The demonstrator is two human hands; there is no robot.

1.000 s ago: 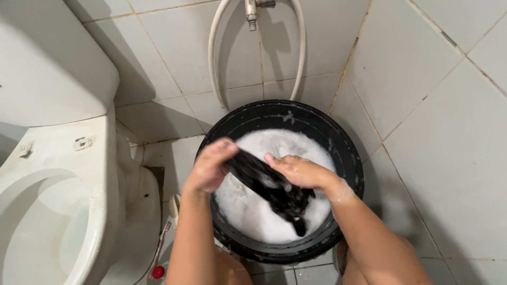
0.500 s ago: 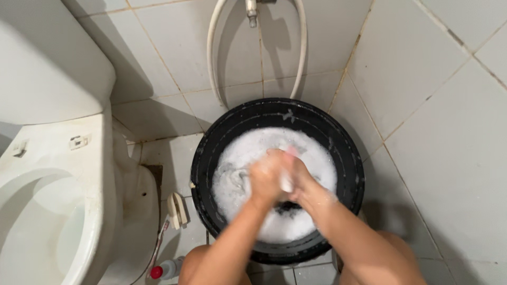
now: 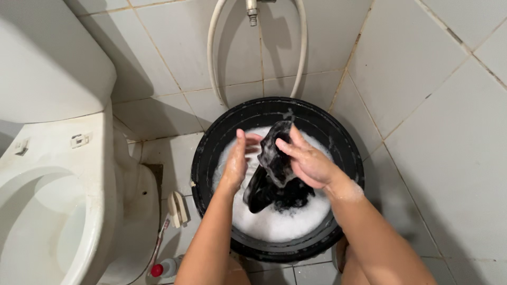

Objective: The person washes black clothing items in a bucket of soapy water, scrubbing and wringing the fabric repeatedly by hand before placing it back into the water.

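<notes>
Over the sudsy black basin (image 3: 348,158), both hands' grip, left hand (image 3: 236,161) and right hand (image 3: 306,161), pressed around a wet black garment (image 3: 274,174).

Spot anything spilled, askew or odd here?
Little stands out: a small red-capped plastic bottle lies tipped on the tiled floor by the white toilet. Suds stay inside the round black plastic basin; both hands hold the dark wet cloth.

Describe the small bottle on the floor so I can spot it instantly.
Start at the white toilet on the left. At its base, by the round black plastic basin, lies a small clear plastic bottle. Its red cap sets it apart from the white brush nearby.
</notes>
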